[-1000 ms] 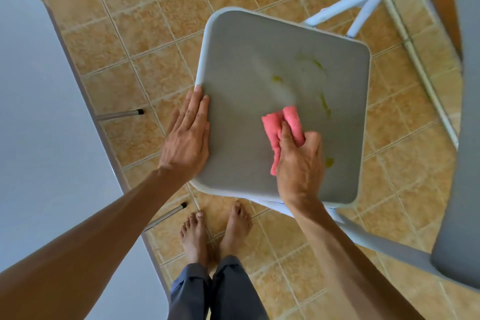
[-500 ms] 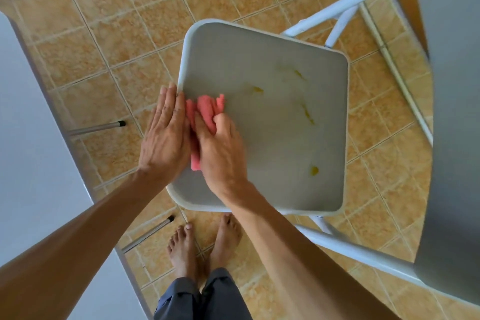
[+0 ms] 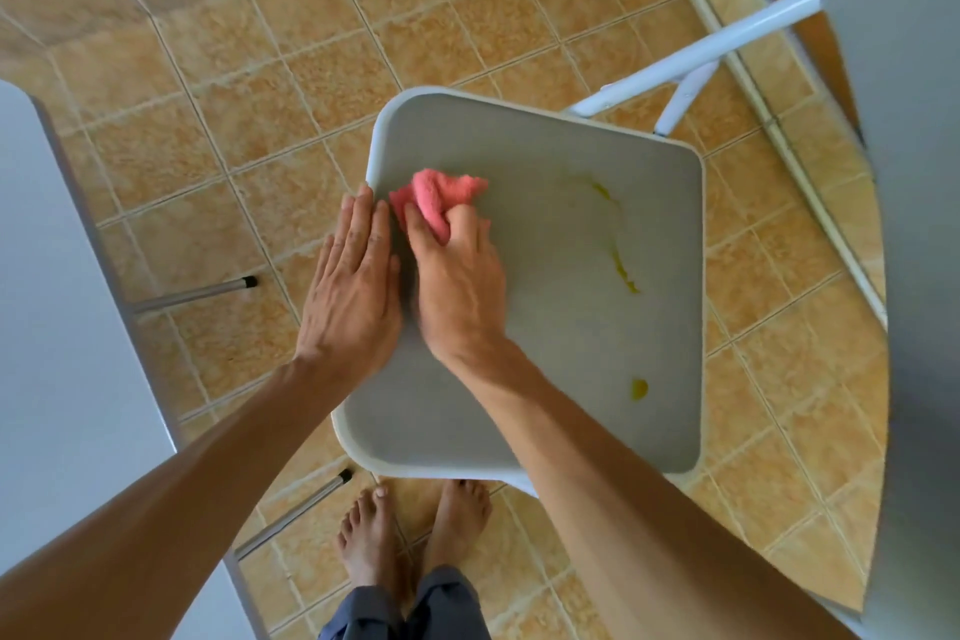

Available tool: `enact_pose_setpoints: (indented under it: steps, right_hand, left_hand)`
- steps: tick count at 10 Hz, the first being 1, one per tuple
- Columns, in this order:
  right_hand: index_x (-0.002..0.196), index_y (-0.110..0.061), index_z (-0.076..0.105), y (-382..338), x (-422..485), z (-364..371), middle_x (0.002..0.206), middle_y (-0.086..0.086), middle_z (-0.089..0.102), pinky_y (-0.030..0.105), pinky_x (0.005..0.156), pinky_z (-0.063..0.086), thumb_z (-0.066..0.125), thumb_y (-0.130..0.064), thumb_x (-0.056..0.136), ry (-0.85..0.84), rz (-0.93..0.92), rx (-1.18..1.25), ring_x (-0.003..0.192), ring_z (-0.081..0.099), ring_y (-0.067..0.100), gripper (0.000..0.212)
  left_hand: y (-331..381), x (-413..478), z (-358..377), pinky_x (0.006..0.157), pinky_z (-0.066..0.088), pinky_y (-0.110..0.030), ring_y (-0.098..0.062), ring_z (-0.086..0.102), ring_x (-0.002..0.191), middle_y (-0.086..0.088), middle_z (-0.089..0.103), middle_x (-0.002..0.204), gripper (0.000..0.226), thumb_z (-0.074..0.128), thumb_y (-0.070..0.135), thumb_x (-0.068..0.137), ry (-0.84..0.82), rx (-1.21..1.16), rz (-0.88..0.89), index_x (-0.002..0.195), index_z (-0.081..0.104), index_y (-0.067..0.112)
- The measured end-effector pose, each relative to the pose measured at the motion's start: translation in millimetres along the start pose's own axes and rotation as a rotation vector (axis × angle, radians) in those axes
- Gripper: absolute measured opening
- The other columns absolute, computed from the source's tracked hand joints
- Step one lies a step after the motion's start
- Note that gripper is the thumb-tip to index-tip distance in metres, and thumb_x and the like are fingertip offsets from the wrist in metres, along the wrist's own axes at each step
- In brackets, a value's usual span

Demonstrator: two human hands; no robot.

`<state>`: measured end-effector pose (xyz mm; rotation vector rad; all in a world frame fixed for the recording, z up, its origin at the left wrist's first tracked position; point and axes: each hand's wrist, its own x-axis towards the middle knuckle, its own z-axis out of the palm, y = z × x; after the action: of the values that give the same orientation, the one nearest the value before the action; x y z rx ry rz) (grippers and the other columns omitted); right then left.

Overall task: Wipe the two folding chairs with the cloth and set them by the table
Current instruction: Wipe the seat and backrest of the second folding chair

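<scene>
the right hand [image 3: 460, 286] has its fingers closed around the pink cloth [image 3: 439, 198] at the chair seat [image 3: 545, 327]'s left edge; the left hand [image 3: 353, 286] lies flat, fingers open, bracing it. the yellow smears [image 3: 621, 270] sit well right, so strokes this short risk missing them.

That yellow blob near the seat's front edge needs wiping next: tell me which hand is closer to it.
Right. The right hand, gripping the pink cloth, is on the seat left of the yellow blob; the left hand lies farther off on the seat's left edge.
</scene>
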<state>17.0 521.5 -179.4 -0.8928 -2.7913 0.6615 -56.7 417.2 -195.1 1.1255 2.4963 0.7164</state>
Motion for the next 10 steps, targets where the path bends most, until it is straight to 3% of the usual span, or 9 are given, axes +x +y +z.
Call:
enact_pose_setpoints:
  steps: [1, 2, 3, 4, 5, 6, 7, 9, 10]
  right_hand:
    - [0.127, -0.027, 0.064, 33.7, -0.5, -10.7, 0.104, 0.003, 0.059, 0.043, 0.084, 0.049, 0.050, -0.044, 0.102, 0.031, -0.021, -0.055, 0.099, 0.058, 0.030, 0.034]
    - [0.089, -0.023, 0.058, 95.9, 5.2, -38.8, 0.081, -0.004, 0.056, 0.042, 0.078, 0.047, 0.056, -0.065, 0.093, 0.128, 0.174, -0.147, 0.086, 0.062, 0.026, 0.042]
    - [0.120, -0.039, 0.063, 115.3, 12.4, -66.1, 0.115, 0.007, 0.059, 0.037, 0.081, 0.046, 0.056, -0.028, 0.098, 0.058, 0.329, 0.003, 0.099, 0.059, 0.029, 0.026]
    - [0.148, -0.029, 0.049, 81.4, 37.7, -68.2, 0.138, 0.018, 0.047, 0.020, 0.085, 0.030, 0.045, -0.011, 0.099, 0.106, 0.307, 0.082, 0.116, 0.051, 0.034, 0.052]
    - [0.150, -0.026, 0.046, 22.5, 74.0, -39.2, 0.138, 0.015, 0.047, 0.016, 0.087, 0.032, 0.041, -0.012, 0.100, 0.070, 0.052, 0.126, 0.115, 0.051, 0.031, 0.053]
    - [0.137, -0.023, 0.055, -2.0, 97.5, -2.5, 0.122, 0.007, 0.056, 0.041, 0.088, 0.050, 0.046, -0.028, 0.103, -0.013, -0.053, 0.143, 0.106, 0.058, 0.031, 0.035]
    - [0.112, -0.023, 0.060, 16.3, 100.9, -6.1, 0.101, -0.002, 0.064, 0.043, 0.086, 0.050, 0.053, -0.054, 0.099, 0.049, 0.074, 0.189, 0.099, 0.064, 0.022, 0.034]
    - [0.094, -0.021, 0.060, 129.3, 71.0, -62.7, 0.086, -0.008, 0.070, 0.044, 0.082, 0.053, 0.055, -0.062, 0.095, 0.200, 0.354, 0.142, 0.087, 0.069, 0.015, 0.041]
    - [0.098, -0.024, 0.059, 177.0, 50.7, -84.9, 0.101, -0.005, 0.072, 0.042, 0.083, 0.055, 0.054, -0.068, 0.093, 0.253, 0.565, 0.218, 0.095, 0.070, 0.018, 0.044]
  left_hand:
    - [0.5, 9.7, 2.4, 0.126, 0.009, -0.044, -0.022, 0.000, 0.154, -0.010, 0.006, 0.166, 0.058, 0.024, 0.024, 0.103, -0.004, 0.017, -0.002, 0.157, 0.015, 0.004]
    - [4.6, 15.7, 1.4, 0.126, 0.007, -0.042, -0.022, 0.000, 0.154, -0.008, 0.006, 0.166, 0.056, 0.027, 0.020, 0.105, 0.002, 0.007, -0.010, 0.157, 0.015, 0.005]
    - [9.1, 24.5, 1.1, 0.126, 0.006, -0.042, -0.021, 0.000, 0.155, -0.007, 0.006, 0.166, 0.054, 0.032, 0.013, 0.106, 0.045, 0.010, -0.010, 0.158, 0.017, 0.006]
    - [12.3, 41.3, 3.8, 0.126, 0.007, -0.043, -0.021, 0.000, 0.155, -0.008, 0.007, 0.167, 0.055, 0.032, 0.012, 0.105, 0.076, 0.013, -0.048, 0.157, 0.017, 0.005]
    - [11.7, 50.0, 8.1, 0.126, 0.008, -0.046, -0.021, -0.002, 0.155, -0.009, 0.004, 0.167, 0.059, 0.034, 0.012, 0.104, 0.059, 0.017, -0.068, 0.158, 0.012, 0.005]
    - [4.9, 45.4, 14.2, 0.126, 0.008, -0.045, -0.019, -0.006, 0.154, -0.008, -0.002, 0.167, 0.064, 0.035, 0.016, 0.103, 0.066, 0.046, -0.064, 0.159, 0.004, 0.010]
    - [3.3, 45.3, 17.1, 0.126, 0.011, -0.045, -0.021, -0.002, 0.155, -0.009, 0.002, 0.167, 0.059, 0.028, 0.018, 0.105, 0.075, 0.106, -0.059, 0.159, 0.008, 0.008]
    - [8.0, 49.7, 20.2, 0.126, 0.009, -0.043, -0.021, 0.001, 0.155, -0.008, 0.006, 0.167, 0.054, 0.028, 0.019, 0.107, 0.081, 0.145, -0.088, 0.158, 0.015, 0.005]
    - [10.9, 49.8, 20.2, 0.126, 0.008, -0.043, -0.022, 0.001, 0.155, -0.008, 0.006, 0.167, 0.055, 0.029, 0.018, 0.107, 0.081, 0.166, -0.088, 0.158, 0.014, 0.004]
